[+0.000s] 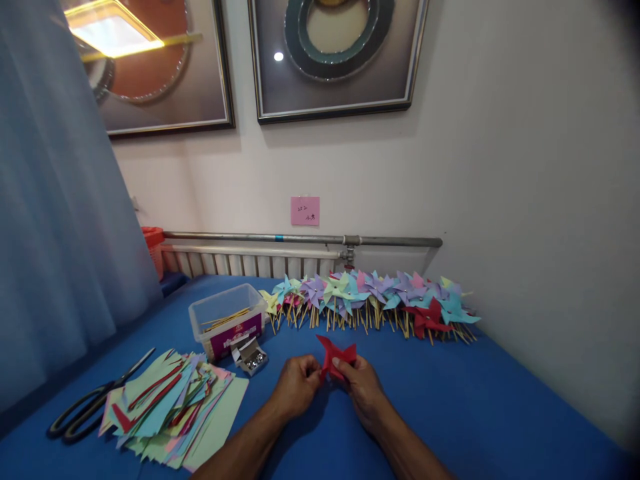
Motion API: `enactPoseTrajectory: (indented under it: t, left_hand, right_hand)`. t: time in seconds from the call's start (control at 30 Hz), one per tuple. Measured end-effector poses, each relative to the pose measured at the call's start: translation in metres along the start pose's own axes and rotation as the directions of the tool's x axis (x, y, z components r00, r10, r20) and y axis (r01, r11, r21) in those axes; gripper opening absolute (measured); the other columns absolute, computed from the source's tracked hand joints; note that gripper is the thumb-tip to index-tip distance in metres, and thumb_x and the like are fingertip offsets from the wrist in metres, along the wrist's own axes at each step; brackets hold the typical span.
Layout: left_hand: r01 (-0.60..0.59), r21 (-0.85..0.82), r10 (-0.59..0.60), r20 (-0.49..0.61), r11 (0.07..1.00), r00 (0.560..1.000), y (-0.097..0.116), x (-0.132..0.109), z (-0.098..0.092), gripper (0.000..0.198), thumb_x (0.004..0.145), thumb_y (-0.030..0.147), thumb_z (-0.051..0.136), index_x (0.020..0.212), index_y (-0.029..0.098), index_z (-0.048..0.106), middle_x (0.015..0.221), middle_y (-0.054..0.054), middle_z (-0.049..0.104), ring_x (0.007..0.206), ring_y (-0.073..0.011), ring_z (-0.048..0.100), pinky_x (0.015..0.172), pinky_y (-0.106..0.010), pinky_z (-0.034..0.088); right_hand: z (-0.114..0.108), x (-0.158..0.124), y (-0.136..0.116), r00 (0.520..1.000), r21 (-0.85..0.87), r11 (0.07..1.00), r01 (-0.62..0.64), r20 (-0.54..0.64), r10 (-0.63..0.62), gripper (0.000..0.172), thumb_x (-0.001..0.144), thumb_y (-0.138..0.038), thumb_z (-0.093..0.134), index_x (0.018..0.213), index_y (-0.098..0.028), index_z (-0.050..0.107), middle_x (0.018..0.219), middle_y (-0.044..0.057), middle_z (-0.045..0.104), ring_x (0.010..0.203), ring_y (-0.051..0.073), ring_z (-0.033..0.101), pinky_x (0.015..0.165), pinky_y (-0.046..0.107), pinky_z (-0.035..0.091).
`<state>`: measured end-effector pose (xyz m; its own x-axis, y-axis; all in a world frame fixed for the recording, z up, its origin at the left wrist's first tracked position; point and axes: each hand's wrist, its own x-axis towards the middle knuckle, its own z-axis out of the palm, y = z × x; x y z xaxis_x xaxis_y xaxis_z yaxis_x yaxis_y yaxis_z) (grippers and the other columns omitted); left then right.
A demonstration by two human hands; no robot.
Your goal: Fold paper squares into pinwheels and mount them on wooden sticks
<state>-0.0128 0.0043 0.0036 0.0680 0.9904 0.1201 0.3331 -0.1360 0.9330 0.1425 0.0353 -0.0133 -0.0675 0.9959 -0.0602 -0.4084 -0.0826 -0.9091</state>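
A red paper pinwheel (336, 360) with folded points is held over the blue table, its centre under the thumb of my right hand (364, 389). My left hand (296, 385) is closed in a pinch at the pinwheel's left edge; what lies between those fingertips is hidden. Left of my hands stands a small open box of shiny metal pins (251, 357). Behind it, a clear plastic tub (227, 310) with a purple label contains thin wooden sticks (227, 320). Along the back lies a long row of finished pinwheels (345, 288) in several colours, their sticks pointing toward me.
A loose pile of coloured paper (175, 407) covers the table's left front, with black-handled scissors (95, 405) beside it. The blue table (450, 400) runs to the wall, where pipes (300, 238) and a radiator (240, 263) sit. A blue curtain (65, 200) hangs left.
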Motion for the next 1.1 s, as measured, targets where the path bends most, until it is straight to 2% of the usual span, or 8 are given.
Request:
enactPoseTrajectory:
  t: [0.5, 0.67, 0.93, 1.1]
  left_hand:
    - [-0.009, 0.009, 0.009, -0.015, 1.0, 1.0, 0.009, -0.003, 0.002, 0.019, 0.076, 0.029, 0.055, 0.061, 0.02, 0.051, 0.055, 0.005, 0.045, 0.054, -0.0112, 0.037, 0.053, -0.025, 0.027]
    - [-0.013, 0.001, 0.013, -0.015, 1.0, 1.0, 0.007, -0.002, 0.003, 0.018, 0.076, 0.028, 0.055, 0.061, 0.02, 0.051, 0.055, 0.005, 0.044, 0.054, -0.0111, 0.037, 0.053, -0.025, 0.027]
    - [-0.004, -0.028, 0.003, -0.035, 1.0, 0.999, 0.005, -0.002, 0.004, 0.025, 0.077, 0.037, 0.058, 0.06, 0.02, 0.05, 0.055, 0.005, 0.042, 0.054, -0.0104, 0.034, 0.052, -0.024, 0.026]
    - [0.006, -0.062, -0.007, -0.006, 0.998, 1.0, 0.005, -0.002, 0.004, 0.029, 0.077, 0.042, 0.06, 0.062, 0.02, 0.049, 0.055, 0.006, 0.04, 0.054, -0.01, 0.032, 0.052, -0.024, 0.025]
  right_hand:
    - [0.003, -0.004, -0.006, 1.0, 0.027, 1.0, 0.0, 0.012, 0.0, 0.037, 0.053, -0.037, 0.093, 0.074, -0.015, 0.071, 0.067, 0.001, 0.071, 0.061, 0.014, 0.061, 0.064, 0.027, 0.049]
    - [0.005, -0.006, -0.008, 1.0, 0.04, 0.999, 0.0, 0.017, -0.001, 0.036, 0.052, -0.036, 0.092, 0.069, -0.016, 0.069, 0.059, -0.001, 0.066, 0.053, 0.012, 0.056, 0.056, 0.025, 0.045]
    - [0.008, -0.009, -0.014, 0.999, 0.093, 0.995, -0.038, 0.011, 0.037, 0.036, 0.05, -0.033, 0.094, 0.07, -0.016, 0.07, 0.064, 0.0, 0.071, 0.06, 0.015, 0.064, 0.063, 0.026, 0.052]
    - [0.008, -0.008, -0.012, 0.999, 0.103, 0.994, -0.044, -0.011, 0.046, 0.038, 0.048, -0.032, 0.096, 0.071, -0.016, 0.07, 0.067, 0.0, 0.073, 0.061, 0.014, 0.066, 0.063, 0.026, 0.054]
